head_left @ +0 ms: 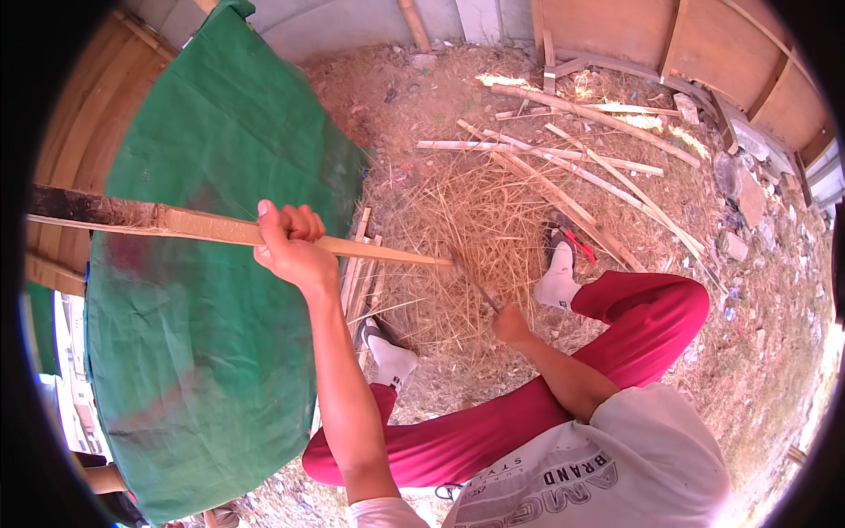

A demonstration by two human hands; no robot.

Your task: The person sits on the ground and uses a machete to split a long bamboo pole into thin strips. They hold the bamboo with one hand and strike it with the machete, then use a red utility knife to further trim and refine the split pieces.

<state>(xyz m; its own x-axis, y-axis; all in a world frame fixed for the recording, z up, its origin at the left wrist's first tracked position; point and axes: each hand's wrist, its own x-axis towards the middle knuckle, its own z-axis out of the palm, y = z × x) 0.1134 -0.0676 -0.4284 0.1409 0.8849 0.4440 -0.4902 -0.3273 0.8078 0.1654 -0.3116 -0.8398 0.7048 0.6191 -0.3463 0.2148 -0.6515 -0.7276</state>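
Observation:
My left hand (295,246) is closed round a long wooden strip (207,223), thumb uppermost. The strip is dark at its far left end and pale toward its tapered tip, which lies over the shavings between my feet. My right hand (513,325) grips the handle of a knife (482,293) with a dark, narrow blade. The blade slants up and left, and its upper end meets or crosses the strip's tip; I cannot tell whether it is cutting in. My fingers hide most of the knife's handle.
A heap of pale shavings (475,220) covers the ground between my feet. Several split wooden strips (598,176) lie beyond, at the right. A green sheet (220,352) hangs at the left. Broken stones (739,189) lie by the wooden wall panels (607,31).

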